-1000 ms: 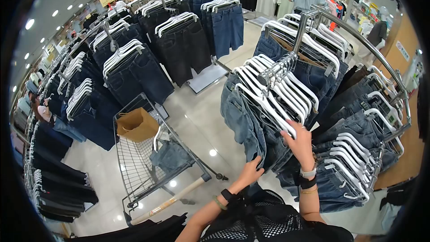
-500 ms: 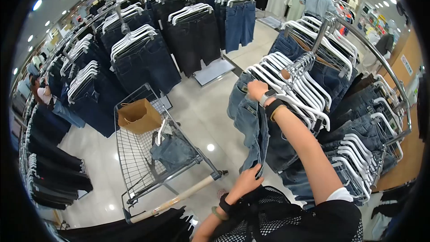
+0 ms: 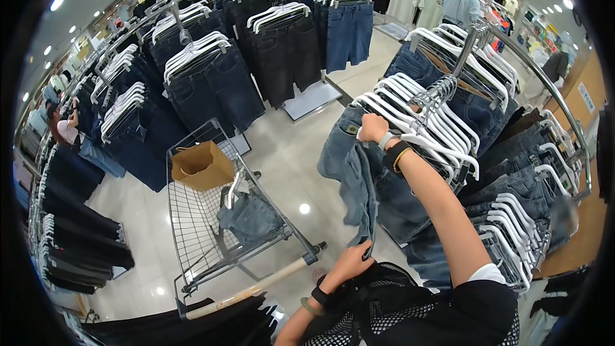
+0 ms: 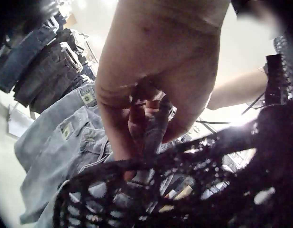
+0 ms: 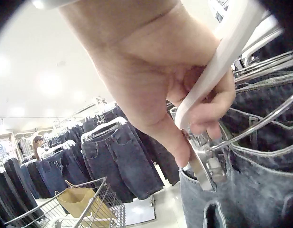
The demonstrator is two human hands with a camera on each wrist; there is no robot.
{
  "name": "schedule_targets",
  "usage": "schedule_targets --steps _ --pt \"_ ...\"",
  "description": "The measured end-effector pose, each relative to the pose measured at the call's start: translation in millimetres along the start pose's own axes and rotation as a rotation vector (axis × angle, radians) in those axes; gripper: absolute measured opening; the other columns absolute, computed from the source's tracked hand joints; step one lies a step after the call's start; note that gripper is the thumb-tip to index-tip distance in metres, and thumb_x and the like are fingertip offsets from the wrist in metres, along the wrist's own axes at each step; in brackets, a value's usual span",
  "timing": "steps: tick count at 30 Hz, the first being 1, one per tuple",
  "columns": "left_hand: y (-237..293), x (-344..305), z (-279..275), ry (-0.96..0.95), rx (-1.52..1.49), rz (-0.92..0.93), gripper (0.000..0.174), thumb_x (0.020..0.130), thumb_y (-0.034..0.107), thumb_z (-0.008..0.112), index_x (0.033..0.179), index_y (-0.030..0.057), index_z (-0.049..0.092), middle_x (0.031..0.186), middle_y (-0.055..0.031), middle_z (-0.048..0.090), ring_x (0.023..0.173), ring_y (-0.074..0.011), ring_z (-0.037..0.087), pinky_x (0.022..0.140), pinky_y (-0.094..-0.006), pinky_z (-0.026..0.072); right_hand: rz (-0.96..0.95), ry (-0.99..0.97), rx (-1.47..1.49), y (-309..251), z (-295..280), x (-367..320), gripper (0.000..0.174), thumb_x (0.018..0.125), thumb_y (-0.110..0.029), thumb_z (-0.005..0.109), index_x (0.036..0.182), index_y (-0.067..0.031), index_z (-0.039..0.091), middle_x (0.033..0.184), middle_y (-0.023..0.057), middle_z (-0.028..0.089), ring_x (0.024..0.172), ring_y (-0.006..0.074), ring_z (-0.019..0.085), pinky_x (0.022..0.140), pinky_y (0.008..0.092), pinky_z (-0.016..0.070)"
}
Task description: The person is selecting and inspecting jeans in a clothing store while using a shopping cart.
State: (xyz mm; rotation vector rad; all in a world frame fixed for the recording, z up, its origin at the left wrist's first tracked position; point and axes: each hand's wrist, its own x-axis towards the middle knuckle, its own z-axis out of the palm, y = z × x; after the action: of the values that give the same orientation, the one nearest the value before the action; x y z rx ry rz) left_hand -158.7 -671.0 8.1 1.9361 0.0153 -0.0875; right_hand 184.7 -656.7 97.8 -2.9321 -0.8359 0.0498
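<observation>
A pair of faded blue denim shorts (image 3: 359, 186) hangs at the front of the near rack. My right hand (image 3: 373, 129) is at its waistband. In the right wrist view, the fingers curl round the end of a white hanger (image 5: 217, 66), and the thumb presses its metal clip (image 5: 202, 173), which sits on the denim waistband. Lower down, close to my body, my left hand (image 3: 354, 261) pinches an edge of the shorts and draws it toward me. The left wrist view shows denim (image 4: 156, 126) between the thumb and fingers; black mesh clothing covers part of the fingertips.
A wire shopping cart (image 3: 192, 237) stands to the left, holding a brown paper bag (image 3: 204, 165) and denim shorts on a hanger (image 3: 248, 218). More hangers crowd the chrome rack (image 3: 525, 57) at the right. Racks of dark trousers (image 3: 285, 57) line the far side, with another person (image 3: 460, 3) beyond.
My right hand has moved left from the lower end of a hanger to the clip at the shorts' waistband. The left hand keeps its grip, and the shorts are now stretched between both hands.
</observation>
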Motion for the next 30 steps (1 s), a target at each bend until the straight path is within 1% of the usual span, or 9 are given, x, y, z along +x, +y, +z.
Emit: schedule_targets --steps 3,7,11,13,15,20,22,26,30 --pt "0 3 -2 0.055 0.02 0.007 0.033 0.078 0.019 0.061 0.104 0.0036 0.049 0.077 -0.025 0.057 0.075 -0.0452 0.056 0.063 -0.0479 0.0434 -0.026 -0.015 0.076 -4 -8 -2 0.041 0.064 -0.03 0.079 0.09 -0.0011 0.068 0.094 0.0193 0.067 0.089 0.0346 0.065 0.074 0.0412 0.0541" --pt "0 -4 -12 0.12 -0.064 -0.025 0.03 0.079 0.018 0.059 0.103 0.0029 0.049 0.069 -0.0234 0.054 0.064 -0.0398 0.056 0.057 -0.0417 0.0426 -0.593 0.528 0.103 -26 -12 -55 0.057 0.063 -0.027 0.08 0.105 -0.0005 0.051 0.105 0.0151 0.054 0.102 0.0314 0.051 0.089 0.0412 0.0415" --pt "3 -12 -20 0.086 -0.103 0.053 0.028 0.076 0.015 0.061 0.096 0.0012 0.048 0.062 -0.0158 0.045 0.054 -0.0261 0.045 0.053 -0.036 0.0385 -0.669 0.089 0.595 -30 -17 -126 0.035 0.085 -0.031 0.066 0.1 0.0001 0.06 0.092 0.0172 0.064 0.086 0.0296 0.062 0.078 0.0359 0.0485" --pt "22 -22 -23 0.047 -0.164 0.124 0.025 0.077 0.013 0.061 0.094 0.0013 0.047 0.067 -0.0149 0.045 0.057 -0.0248 0.044 0.055 -0.0351 0.0384 -0.564 -0.571 0.586 -22 -10 -185 0.049 0.091 -0.046 0.053 0.102 0.0006 0.063 0.092 0.0203 0.066 0.088 0.0313 0.064 0.078 0.0373 0.0496" --pt "31 -25 -24 0.061 -0.172 0.128 0.024 0.077 0.012 0.061 0.093 0.0013 0.047 0.069 -0.0136 0.045 0.059 -0.0237 0.045 0.056 -0.0343 0.0388 -0.516 -0.78 0.508 -16 13 -202 0.06 0.092 -0.054 0.047 0.106 0.0023 0.063 0.097 0.0219 0.066 0.091 0.0322 0.063 0.082 0.0374 0.0483" --pt "88 -31 -39 -0.034 -0.121 0.216 0.024 0.077 0.013 0.062 0.092 0.0011 0.048 0.07 -0.015 0.049 0.062 -0.0291 0.05 0.058 -0.0363 0.041 -0.316 -1.111 0.895 28 64 -256 0.067 0.09 -0.056 0.049 0.127 0.0006 0.051 0.121 0.0164 0.058 0.105 0.0276 0.059 0.088 0.036 0.0471" --pt "98 -26 -32 -0.08 -0.016 0.405 0.022 0.078 0.012 0.061 0.094 0.002 0.049 0.076 -0.0169 0.055 0.069 -0.0352 0.055 0.061 -0.0403 0.0431 -0.796 -0.821 1.071 35 67 -268 0.061 0.092 -0.045 0.051 0.138 -0.0056 0.04 0.131 0.0106 0.049 0.114 0.0214 0.052 0.095 0.0337 0.0425" --pt "110 -20 -26 -0.142 0.002 0.49 0.022 0.08 0.011 0.06 0.097 0.0018 0.05 0.078 -0.0155 0.057 0.073 -0.0353 0.057 0.064 -0.0426 0.0444 -0.158 -1.01 1.413 12 9 -285 0.053 0.091 -0.021 0.052 0.139 -0.0038 0.038 0.122 0.0156 0.052 0.115 0.018 0.05 0.094 0.0305 0.0423" --pt "113 -23 -15 -0.082 -0.014 0.549 0.032 0.082 0.016 0.066 0.108 0.0015 0.053 0.098 -0.0167 0.057 0.093 -0.0341 0.056 0.081 -0.0398 0.0452 -0.035 -0.774 1.951 10 1 -308 0.055 0.081 -0.002 0.05 0.136 0.0018 0.04 0.11 0.011 0.059 0.095 0.0093 0.058 0.08 0.0223 0.0472"
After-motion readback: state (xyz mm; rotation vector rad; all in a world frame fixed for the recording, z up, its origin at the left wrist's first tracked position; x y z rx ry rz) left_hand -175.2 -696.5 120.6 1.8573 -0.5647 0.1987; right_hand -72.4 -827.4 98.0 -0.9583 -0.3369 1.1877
